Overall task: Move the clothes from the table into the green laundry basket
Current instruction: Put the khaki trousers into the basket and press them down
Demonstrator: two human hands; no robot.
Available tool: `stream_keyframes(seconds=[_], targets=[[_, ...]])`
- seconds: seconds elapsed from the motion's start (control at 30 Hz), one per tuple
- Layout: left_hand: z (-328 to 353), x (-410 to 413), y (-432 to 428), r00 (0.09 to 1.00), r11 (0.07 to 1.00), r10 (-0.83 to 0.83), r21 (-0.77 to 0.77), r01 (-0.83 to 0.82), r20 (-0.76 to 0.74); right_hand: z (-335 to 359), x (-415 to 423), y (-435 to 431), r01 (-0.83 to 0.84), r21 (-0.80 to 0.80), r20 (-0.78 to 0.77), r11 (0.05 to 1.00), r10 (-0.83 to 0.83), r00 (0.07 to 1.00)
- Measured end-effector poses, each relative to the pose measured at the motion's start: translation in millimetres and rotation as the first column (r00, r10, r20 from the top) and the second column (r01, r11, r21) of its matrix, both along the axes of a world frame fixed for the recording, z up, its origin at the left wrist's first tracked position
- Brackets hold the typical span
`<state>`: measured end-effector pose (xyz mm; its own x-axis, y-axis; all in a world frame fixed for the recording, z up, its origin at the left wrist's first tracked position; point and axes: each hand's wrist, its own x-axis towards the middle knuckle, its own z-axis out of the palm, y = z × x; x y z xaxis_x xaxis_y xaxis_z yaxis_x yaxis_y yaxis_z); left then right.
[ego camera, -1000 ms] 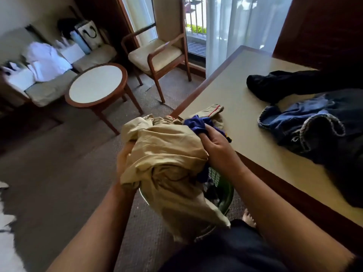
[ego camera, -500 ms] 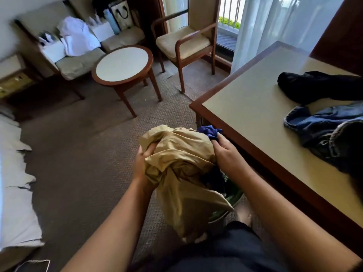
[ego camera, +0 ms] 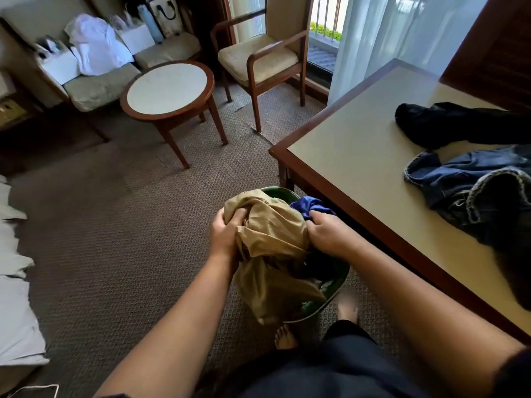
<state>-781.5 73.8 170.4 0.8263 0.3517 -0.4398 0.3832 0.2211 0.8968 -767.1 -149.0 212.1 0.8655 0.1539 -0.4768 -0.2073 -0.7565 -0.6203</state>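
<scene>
- The green laundry basket (ego camera: 338, 278) stands on the carpet, just beside the near corner of the table (ego camera: 359, 133) and right in front of the person's bare feet. This keeps the carry from tabletop to basket short.
- Directly above the basket, both hands hold a bunched tan garment (ego camera: 273, 231). Its loose lower end already hangs over the basket's near rim, so the bundle is partly in, though its bulk has not been let go.
- The left hand (ego camera: 227, 234) is on the side of the basket away from the table, its fingers curled and dug into the tan folds — a firm grip that stops the wad from unrolling.
- The right hand (ego camera: 327, 234) is on the basket's table side, closed round the other end of the bundle. A blue cloth (ego camera: 311, 206) pokes out just past its knuckles, and the fingertips are hidden, so I cannot say for sure that it pinches the blue piece as well.
- A hand at each end lets the person lower the wad squarely through the basket's opening rather than have it drape over the edge.
- Up on the table, well apart from the basket, lie a black garment (ego camera: 448, 122) and a denim garment (ego camera: 474, 182) — in my judgement the loads left to move.
</scene>
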Motion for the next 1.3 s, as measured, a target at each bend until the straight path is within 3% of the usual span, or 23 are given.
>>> stream_keyframes(seconds=[0.2,0.4,0.67,0.83,1.0,1.1,1.3], targets=[[-25,-6,-5,0.991,0.994,0.036,-0.1,-0.049,-0.128,-17,-15,-6,-0.085,0.001,-0.114,0.996,0.085,0.99],[-50,-10,-14,0.979,0.998,-0.069,0.003,0.071,-0.192,-28,-26,-2,-0.142,0.021,-0.115,0.99,0.143,0.983],[-81,-21,-10,0.952,0.993,-0.097,0.036,0.112,-0.289,-53,-29,5,-0.164,0.074,-0.119,0.984,0.172,0.978],[-139,-34,-3,0.926,0.986,-0.135,0.048,0.162,-0.352,-73,-35,19,-0.176,0.103,-0.117,0.979,0.188,0.975],[-106,-39,-18,0.909,0.961,-0.175,0.137,0.242,-0.379,-99,-35,39,-0.176,0.101,-0.163,0.979,0.191,0.968],[-119,-36,-14,0.885,0.912,-0.237,0.221,0.345,-0.401,-122,-28,51,-0.191,0.081,-0.176,0.978,0.203,0.963],[-190,-26,-1,0.817,0.717,-0.38,0.42,0.556,-0.434,-197,-3,70,-0.181,0.032,-0.166,0.983,0.184,0.969]])
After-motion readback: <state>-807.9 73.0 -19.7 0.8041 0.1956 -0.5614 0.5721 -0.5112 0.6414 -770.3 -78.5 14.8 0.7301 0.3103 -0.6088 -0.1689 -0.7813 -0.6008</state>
